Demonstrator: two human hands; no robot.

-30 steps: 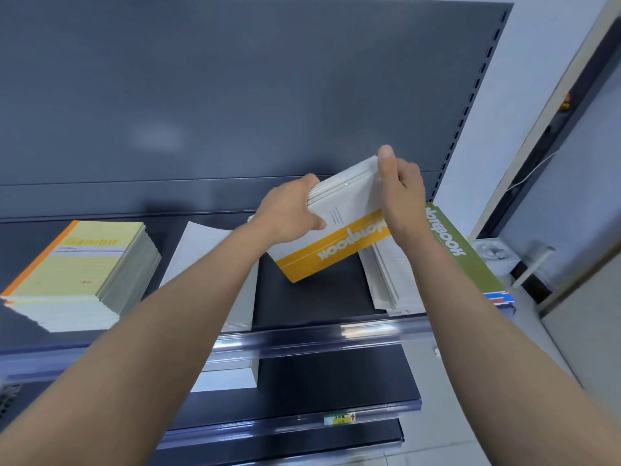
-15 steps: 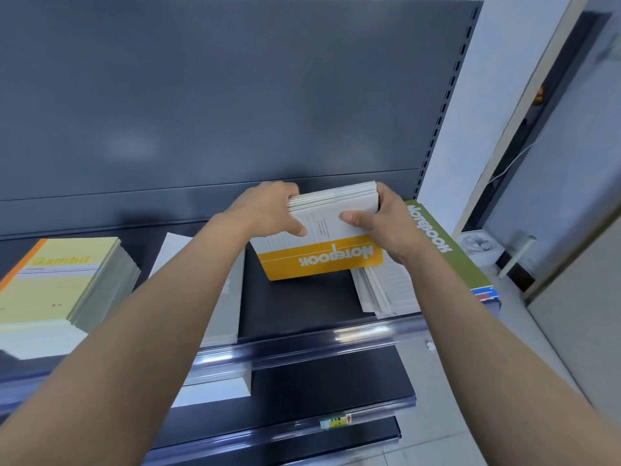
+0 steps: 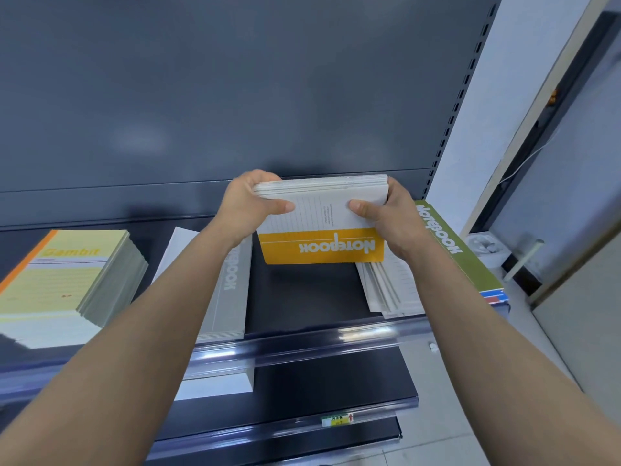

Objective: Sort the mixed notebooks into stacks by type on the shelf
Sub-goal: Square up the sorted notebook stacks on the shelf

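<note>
Over the shelf (image 3: 302,297) the left hand (image 3: 250,205) and right hand (image 3: 389,220) clamp the ends of the orange notebook stack (image 3: 322,245), the right wrist hiding part of the white pile (image 3: 393,287) beside it.

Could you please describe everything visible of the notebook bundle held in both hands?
The notebook bundle is several thin paper notebooks squared together, nearly upright over the dark shelf. Its pale front cover has ruled lines, small print and a yellow band reading NOTEBOOK upside down. The left hand and right hand grip its sides, thumbs on the cover. Whether it touches the shelf is unclear.
</note>
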